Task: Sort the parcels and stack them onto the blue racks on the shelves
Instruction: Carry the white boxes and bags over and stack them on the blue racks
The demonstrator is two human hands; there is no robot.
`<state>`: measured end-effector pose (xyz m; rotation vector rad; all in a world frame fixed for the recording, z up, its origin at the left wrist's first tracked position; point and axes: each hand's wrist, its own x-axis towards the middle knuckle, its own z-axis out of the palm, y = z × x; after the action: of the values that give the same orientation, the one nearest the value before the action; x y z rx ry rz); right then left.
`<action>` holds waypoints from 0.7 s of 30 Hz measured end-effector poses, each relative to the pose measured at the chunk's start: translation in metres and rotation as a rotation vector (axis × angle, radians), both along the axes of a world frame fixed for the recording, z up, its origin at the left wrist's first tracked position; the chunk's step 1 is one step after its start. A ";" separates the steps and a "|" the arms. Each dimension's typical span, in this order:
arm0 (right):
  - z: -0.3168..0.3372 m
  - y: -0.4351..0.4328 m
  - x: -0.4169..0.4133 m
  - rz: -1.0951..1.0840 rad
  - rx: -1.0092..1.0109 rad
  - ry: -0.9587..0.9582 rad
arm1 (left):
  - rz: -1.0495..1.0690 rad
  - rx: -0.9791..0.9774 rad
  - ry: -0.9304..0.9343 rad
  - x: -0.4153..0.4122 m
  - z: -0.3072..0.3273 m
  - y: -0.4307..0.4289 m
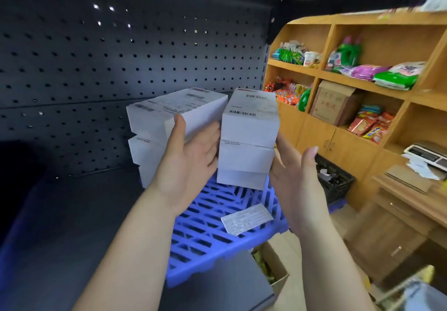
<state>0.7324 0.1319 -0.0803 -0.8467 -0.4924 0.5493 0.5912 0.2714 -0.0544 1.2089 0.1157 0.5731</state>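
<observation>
Two stacks of white parcels with shipping labels stand on a blue slatted rack [205,235] on a dark metal shelf. The left stack [152,117] is three parcels high, as is the right stack [249,129]. My left hand [188,163] is open with the palm turned right, between the stacks; its fingers reach the right stack's left side and its thumb points up in front of the left stack. Open too, my right hand [295,177] has straight fingers against the right stack's right side. A loose white label [246,218] lies flat on the rack.
A dark pegboard wall [121,64] closes the back of the shelf [72,226]. To the right stands wooden shelving [314,76] with snacks and detergent. A black crate [336,180] sits on the floor. An open cardboard box [275,272] sits below the rack's front corner.
</observation>
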 end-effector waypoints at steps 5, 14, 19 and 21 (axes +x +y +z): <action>0.000 0.010 0.009 0.185 -0.160 -0.323 | -0.047 0.166 0.257 -0.005 0.027 0.011; 0.001 -0.001 0.010 0.149 -0.267 -0.387 | -0.058 0.315 0.618 0.001 0.073 0.022; -0.001 -0.001 0.007 0.154 -0.262 -0.401 | -0.014 0.397 0.660 0.004 0.072 0.019; -0.003 0.000 0.006 0.139 -0.262 -0.404 | -0.013 0.403 0.669 0.003 0.073 0.021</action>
<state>0.7388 0.1315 -0.0836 -1.1892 -0.8656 0.5795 0.5946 0.2921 0.0190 1.7595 0.5778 0.1586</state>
